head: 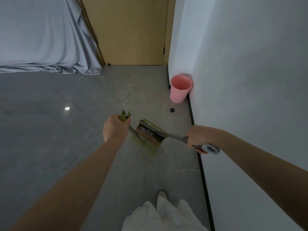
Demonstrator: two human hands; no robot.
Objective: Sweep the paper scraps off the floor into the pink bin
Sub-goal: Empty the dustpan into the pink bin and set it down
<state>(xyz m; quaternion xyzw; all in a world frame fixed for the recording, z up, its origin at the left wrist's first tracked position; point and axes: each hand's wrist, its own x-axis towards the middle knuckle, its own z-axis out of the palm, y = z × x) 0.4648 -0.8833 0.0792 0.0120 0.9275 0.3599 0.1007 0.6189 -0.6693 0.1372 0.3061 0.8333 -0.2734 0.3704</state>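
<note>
White clothing [166,215] hangs lowest in view, below both forearms. Pink bin [180,89] stands against the wall, well beyond the right hand and apart from it. Green dustpan [150,139] sits between the hands, paper scraps [148,130] inside it. Left hand [114,127] is clenched around the dustpan's green handle top. Right hand [198,139] is wrapped round the grey brush handle [180,138], brush head meeting the pan
</note>
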